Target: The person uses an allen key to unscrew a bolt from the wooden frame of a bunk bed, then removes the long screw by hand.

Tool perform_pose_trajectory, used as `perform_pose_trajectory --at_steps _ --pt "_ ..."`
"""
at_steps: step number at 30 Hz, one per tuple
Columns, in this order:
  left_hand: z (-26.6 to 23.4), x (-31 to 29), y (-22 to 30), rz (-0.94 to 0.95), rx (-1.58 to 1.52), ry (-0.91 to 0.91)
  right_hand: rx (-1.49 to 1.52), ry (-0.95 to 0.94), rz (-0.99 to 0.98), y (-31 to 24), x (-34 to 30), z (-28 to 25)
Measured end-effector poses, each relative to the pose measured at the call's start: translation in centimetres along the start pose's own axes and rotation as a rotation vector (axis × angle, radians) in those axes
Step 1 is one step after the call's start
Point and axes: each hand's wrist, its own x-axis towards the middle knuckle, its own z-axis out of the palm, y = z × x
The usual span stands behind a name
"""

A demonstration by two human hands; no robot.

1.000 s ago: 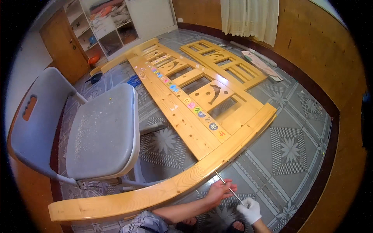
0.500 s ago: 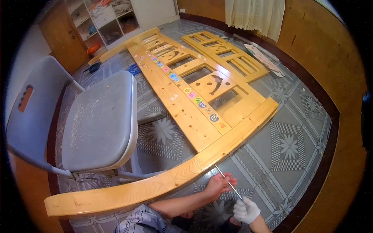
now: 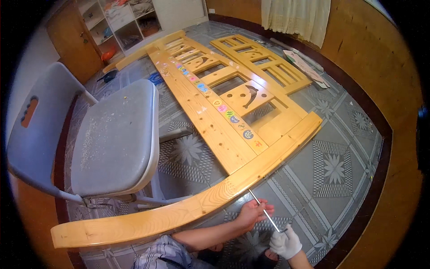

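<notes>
A thin, straight metal rod that looks like a long hex key (image 3: pixel 268 215) runs from the outer side of a curved wooden rail (image 3: pixel 179 211) toward me. My left hand (image 3: pixel 251 215) is bare, its fingers curled loosely around the middle of the rod. At the rod's near end my right hand (image 3: pixel 285 243), in a white glove, has its fingers bent against it with the thumb side raised. The rod's far tip meets the rail's side, where the exact contact is hidden. The rail joins a long pale wooden panel (image 3: pixel 215 139) with dolphin cut-outs and colourful stickers.
A grey folding chair (image 3: pixel 118 134) with crumbs on its seat stands at the left, close to the rail. Another slatted wooden panel (image 3: pixel 291 80) lies on the tiled floor (image 3: pixel 333 168) beyond. Flattened cardboard (image 3: pixel 304 67) rests near the right wall; shelves (image 3: pixel 123 27) stand behind.
My gloved right hand has shifted slightly and turned at the rod's near end, its grip now looser. My left hand stays around the rod; the view has moved very slightly.
</notes>
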Motion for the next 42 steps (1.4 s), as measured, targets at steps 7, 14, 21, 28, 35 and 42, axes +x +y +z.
perform_pose_trajectory --at_steps 7,14,21,28,35,42 --pt "0.2 -0.1 -0.1 0.025 0.014 -0.005 0.244 -0.054 -0.074 -0.3 0.5 -0.4" --pt "0.3 -0.1 0.1 -0.009 0.008 0.043 -1.581 0.773 -0.792 1.3 0.4 1.9" --pt "0.3 0.1 -0.3 0.007 -0.038 0.031 -0.35 0.34 -0.099 1.0 0.3 0.4" --pt "0.1 0.1 -0.3 0.012 -0.076 0.008 -0.417 0.259 -0.307 0.3 0.4 -0.2" --pt "0.0 0.0 -0.1 -0.002 -0.054 0.064 -1.465 0.755 -0.804 0.3 0.3 2.5" --pt "0.1 -0.1 0.2 -0.016 -0.088 0.055 -0.826 0.576 -0.396 0.6 -0.1 3.3"
